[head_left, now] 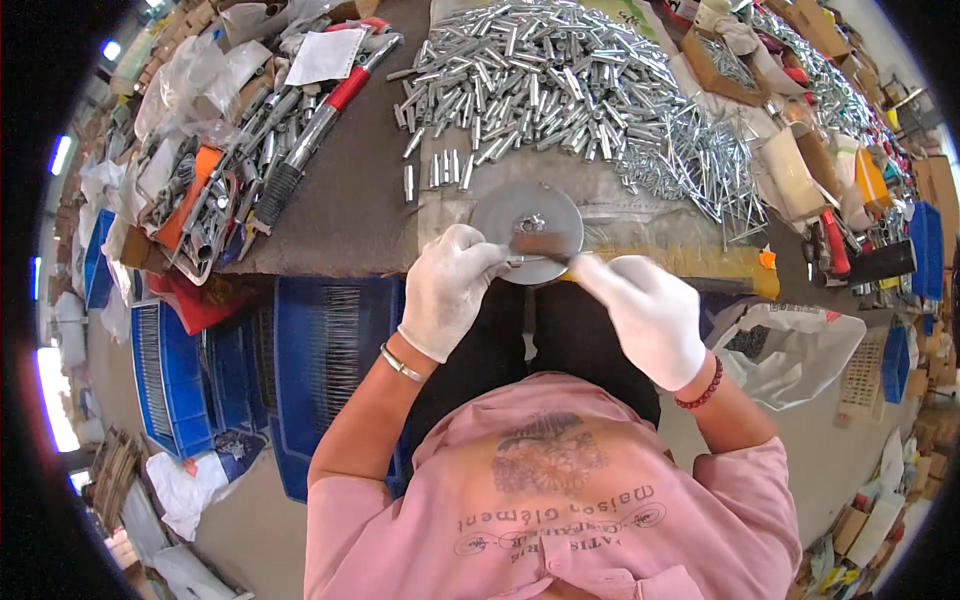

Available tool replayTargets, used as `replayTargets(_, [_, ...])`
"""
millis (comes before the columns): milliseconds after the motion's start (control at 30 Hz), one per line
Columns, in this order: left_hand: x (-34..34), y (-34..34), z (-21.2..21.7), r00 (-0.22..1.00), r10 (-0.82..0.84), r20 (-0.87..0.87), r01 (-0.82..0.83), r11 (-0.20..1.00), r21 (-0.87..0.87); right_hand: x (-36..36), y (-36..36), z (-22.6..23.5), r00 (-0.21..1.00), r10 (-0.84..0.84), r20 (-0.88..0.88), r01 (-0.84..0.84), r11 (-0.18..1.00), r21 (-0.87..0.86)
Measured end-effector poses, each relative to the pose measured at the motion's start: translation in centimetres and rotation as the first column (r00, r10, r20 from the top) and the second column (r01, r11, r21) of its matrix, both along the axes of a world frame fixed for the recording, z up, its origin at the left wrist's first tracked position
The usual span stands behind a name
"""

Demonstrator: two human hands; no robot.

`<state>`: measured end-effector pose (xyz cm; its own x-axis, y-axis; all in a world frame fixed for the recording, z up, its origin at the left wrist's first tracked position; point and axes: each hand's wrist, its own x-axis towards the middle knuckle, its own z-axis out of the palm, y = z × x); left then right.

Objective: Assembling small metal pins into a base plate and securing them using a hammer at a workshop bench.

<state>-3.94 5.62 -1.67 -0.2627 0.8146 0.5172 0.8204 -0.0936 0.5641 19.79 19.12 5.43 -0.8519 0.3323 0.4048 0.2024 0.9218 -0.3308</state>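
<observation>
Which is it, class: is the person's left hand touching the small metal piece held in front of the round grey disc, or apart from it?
Touching. The head view shows the gloved left hand with its fingertips closed on the small metal piece, in front of the round grey disc; no gap shows between them.

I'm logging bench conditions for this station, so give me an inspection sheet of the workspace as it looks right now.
Surface: dark workbench, largely covered with parts.
Job's things: round grey metal disc at the bench's near edge; a small metal piece held over it, blurred.
Clutter: big heap of silver metal tubes, thin rods to its right, red-handled tools and plastic bags at left.
Grippers: left hand and right hand, both in white gloves, pinch the small piece from either side.
Cables: nothing seen.
Surroundings: blue crates under the bench, cardboard boxes at right.
</observation>
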Motion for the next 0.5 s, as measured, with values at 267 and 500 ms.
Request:
replayTargets(267, [0.4, 0.1, 0.5, 1.000, 0.019, -0.002, -0.019, 1.000, 0.015, -1.1, 0.9, -0.8, 0.997, -0.073, 0.010, 0.072, 0.940, -0.334])
replayTargets(500, [0.6, -0.1, 0.7, 0.995, 0.064, 0.081, -0.062, 0.998, -0.027, -2.8, 2.5, -1.7, 0.992, -0.119, 0.038, 0.118, 0.993, 0.025])
